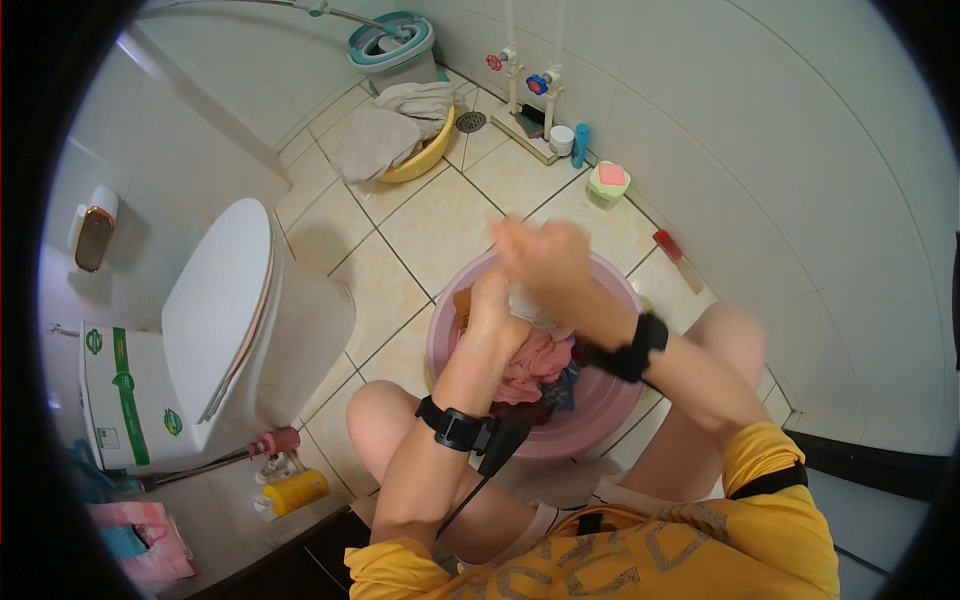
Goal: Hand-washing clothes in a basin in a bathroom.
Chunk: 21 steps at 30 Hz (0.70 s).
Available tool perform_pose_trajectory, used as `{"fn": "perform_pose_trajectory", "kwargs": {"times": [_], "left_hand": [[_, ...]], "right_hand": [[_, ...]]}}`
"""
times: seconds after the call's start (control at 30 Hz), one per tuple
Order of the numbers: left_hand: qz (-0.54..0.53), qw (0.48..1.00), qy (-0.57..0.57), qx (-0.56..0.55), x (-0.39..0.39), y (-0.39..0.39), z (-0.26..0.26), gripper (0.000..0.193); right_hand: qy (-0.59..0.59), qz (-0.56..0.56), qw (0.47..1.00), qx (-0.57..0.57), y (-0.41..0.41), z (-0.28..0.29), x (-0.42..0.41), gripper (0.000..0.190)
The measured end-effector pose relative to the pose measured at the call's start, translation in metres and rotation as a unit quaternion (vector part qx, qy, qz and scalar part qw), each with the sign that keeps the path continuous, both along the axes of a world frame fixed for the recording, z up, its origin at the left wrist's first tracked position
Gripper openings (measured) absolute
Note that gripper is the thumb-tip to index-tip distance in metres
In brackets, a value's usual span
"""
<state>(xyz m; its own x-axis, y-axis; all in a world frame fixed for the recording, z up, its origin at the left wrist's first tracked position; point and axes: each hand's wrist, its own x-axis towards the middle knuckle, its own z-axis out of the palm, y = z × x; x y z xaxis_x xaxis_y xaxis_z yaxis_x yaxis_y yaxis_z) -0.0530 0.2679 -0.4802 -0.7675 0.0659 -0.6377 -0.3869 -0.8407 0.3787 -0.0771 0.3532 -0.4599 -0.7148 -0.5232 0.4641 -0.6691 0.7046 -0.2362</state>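
A pink plastic basin (pixel 600 405) stands on the tiled floor between the person's knees. Pink cloth (pixel 536 364), dark red cloth and blue patterned cloth lie inside it. Over the basin, my left hand (pixel 495 304) is at a whitish cloth (pixel 529 304), its fingers largely hidden behind the other hand. My right hand (pixel 551 259), blurred and curled, is raised just above and to the right, against the upper part of the same cloth. Whether its fingers grip the cloth is hard to tell. Both wrists wear black straps.
To the left stands a toilet (pixel 217 307). Ahead are a yellow basin (pixel 424 165) with grey cloths, a mop bucket (pixel 397 60) and a floor drain (pixel 471 121). Along the right wall are a pink soap bar (pixel 611 174) on a green container and a red-headed brush (pixel 667 244).
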Motion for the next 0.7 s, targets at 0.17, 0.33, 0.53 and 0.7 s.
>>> {"fn": "perform_pose_trajectory", "kwargs": {"times": [0.17,0.33,0.53,0.7], "left_hand": [[-0.043,0.998,0.042,0.026,0.003,0.005,0.002,0.026],[-0.117,0.939,0.246,0.209,0.002,-0.033,-0.038,0.024],[-0.011,1.0,-0.019,-0.013,0.013,0.006,0.044,0.028],[-0.03,0.995,0.089,0.017,0.013,-0.025,0.065,0.047]], "right_hand": [[-0.074,0.027,0.995,-0.062,0.004,-0.009,0.044,0.018],[-0.116,-0.006,0.978,-0.172,-0.024,0.013,0.083,0.032],[-0.103,-0.018,0.993,0.048,0.003,0.003,-0.009,0.018],[-0.476,0.028,0.78,-0.406,0.009,-0.005,-0.017,0.027]]}}
